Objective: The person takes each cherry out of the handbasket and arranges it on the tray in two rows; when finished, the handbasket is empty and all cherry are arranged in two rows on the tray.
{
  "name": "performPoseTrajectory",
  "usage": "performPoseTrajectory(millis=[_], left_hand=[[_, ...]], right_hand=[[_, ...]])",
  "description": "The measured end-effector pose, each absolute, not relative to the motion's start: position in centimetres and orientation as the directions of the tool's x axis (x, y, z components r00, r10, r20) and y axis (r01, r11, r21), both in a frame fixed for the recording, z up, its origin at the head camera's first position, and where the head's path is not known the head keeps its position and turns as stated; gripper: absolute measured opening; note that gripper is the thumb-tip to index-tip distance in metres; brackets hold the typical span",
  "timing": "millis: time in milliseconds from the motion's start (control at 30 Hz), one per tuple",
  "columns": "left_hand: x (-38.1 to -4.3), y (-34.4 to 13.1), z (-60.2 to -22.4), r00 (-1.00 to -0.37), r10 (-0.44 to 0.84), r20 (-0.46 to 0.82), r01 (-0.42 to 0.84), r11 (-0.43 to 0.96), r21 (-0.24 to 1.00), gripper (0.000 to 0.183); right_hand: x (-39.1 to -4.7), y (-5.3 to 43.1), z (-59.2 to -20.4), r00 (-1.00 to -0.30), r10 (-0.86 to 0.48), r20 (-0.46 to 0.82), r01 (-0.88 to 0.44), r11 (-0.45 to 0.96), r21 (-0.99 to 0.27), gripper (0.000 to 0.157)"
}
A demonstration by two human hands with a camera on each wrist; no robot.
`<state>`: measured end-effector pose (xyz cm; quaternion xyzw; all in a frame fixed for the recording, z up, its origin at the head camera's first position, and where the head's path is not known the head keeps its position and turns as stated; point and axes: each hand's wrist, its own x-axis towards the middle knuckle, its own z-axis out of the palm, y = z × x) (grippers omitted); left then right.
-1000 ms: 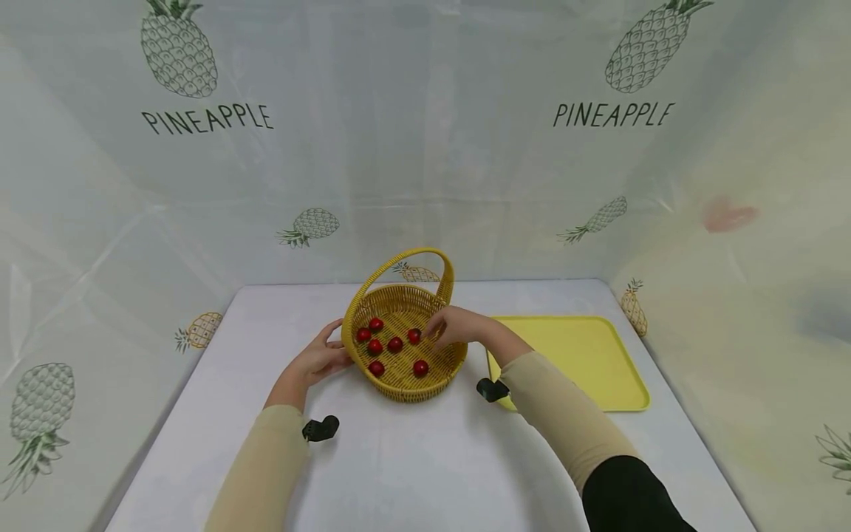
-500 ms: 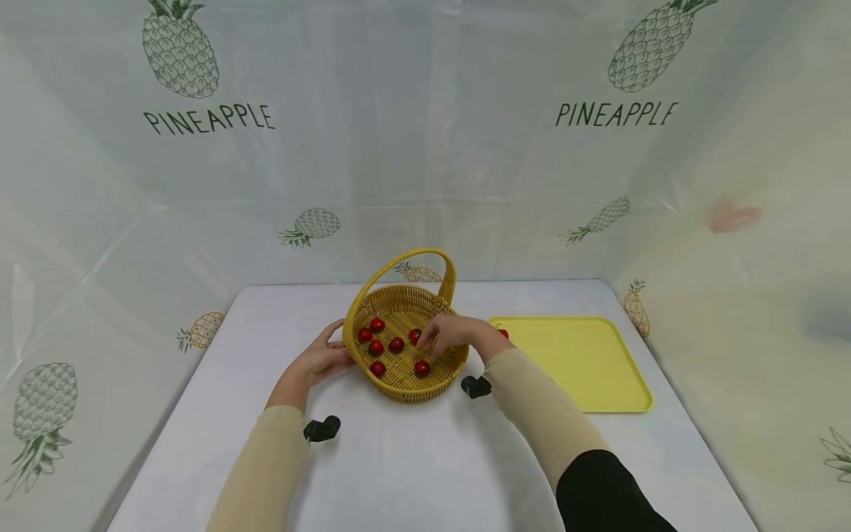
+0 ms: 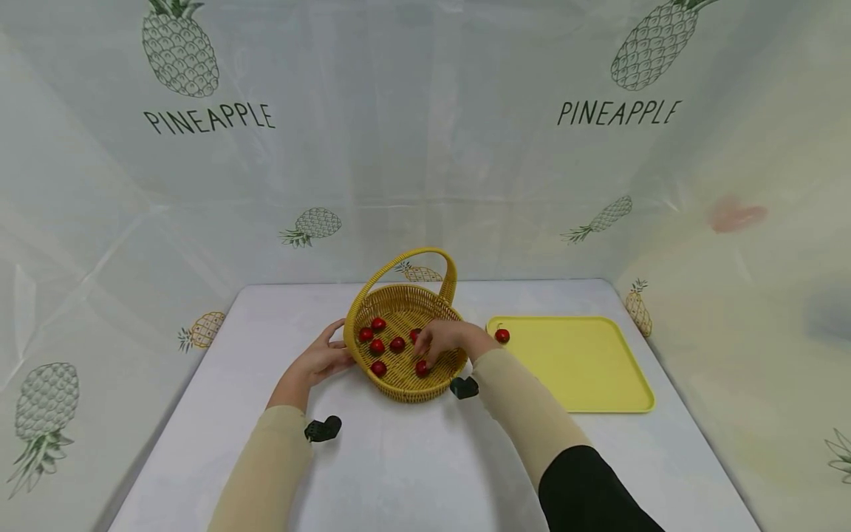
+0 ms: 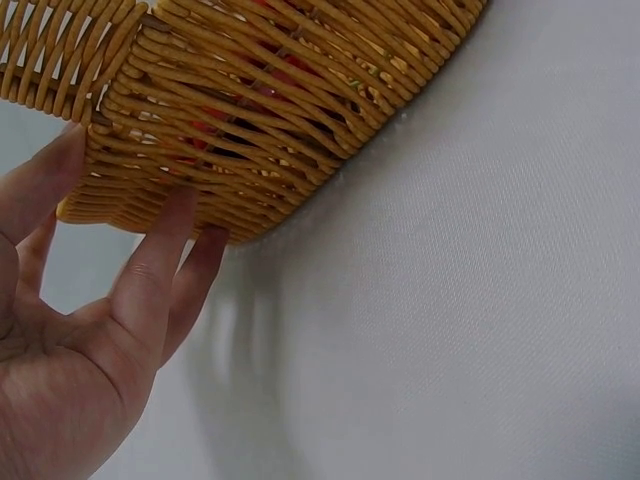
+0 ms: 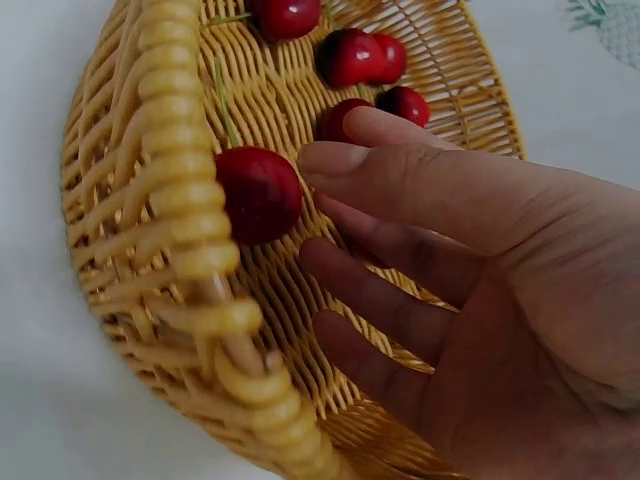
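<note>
A yellow woven basket with a tall arched handle stands at the middle of the table. Several red cherries lie spread over its floor. My left hand is at the basket's left side; in the left wrist view its extended fingers rest against the woven wall. Inside the basket, on its right, is my right hand, palm facing in and fingers loosely bent with nothing between them. Its thumb tip is right beside the nearest cherry, whose green stem points up in the right wrist view. Another cherry is partly covered by this hand.
To the right lies a yellow rectangular tray with a single cherry at its upper left corner. The white table backs onto a hanging pineapple-print sheet. My right forearm passes close to the tray's left edge.
My right hand has moved left and down within the basket toward the cherry nearest the front right. The arm's shift uncovers the cherry on the tray. The left hand stays put.
</note>
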<state>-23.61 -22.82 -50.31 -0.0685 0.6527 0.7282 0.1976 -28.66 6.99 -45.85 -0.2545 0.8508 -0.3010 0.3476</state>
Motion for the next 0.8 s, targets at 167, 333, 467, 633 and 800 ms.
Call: performPoseTrajectory(millis=[167, 333, 467, 633, 800], left_hand=[[-23.6, -22.8, -50.2, -0.912, 0.193, -0.361, -0.380, -0.073, 0.922, 0.086], [-23.6, -22.7, -50.2, -0.913, 0.184, -0.364, -0.381, -0.068, 0.922, 0.086], [-23.6, -22.7, -50.3, -0.913, 0.184, -0.363, -0.381, -0.072, 0.922, 0.086], [-23.6, -22.8, -50.4, -0.914, 0.192, -0.357, -0.376, -0.073, 0.924, 0.086], [-23.5, -22.8, -50.4, -0.914, 0.200, -0.354, -0.376, -0.084, 0.923, 0.086]], right_hand=[[-28.6, 6.6, -46.2, -0.618, -0.638, -0.459, -0.211, 0.697, -0.685, 0.029], [-28.7, 6.3, -46.8, -0.606, -0.634, -0.481, -0.193, 0.703, -0.684, 0.030], [-28.8, 6.1, -47.3, -0.604, -0.630, -0.488, -0.196, 0.711, -0.675, 0.030], [-28.6, 5.9, -47.6, -0.610, -0.623, -0.490, -0.194, 0.717, -0.670, 0.029], [-28.3, 5.8, -47.4, -0.606, -0.630, -0.485, -0.214, 0.717, -0.664, 0.029]])
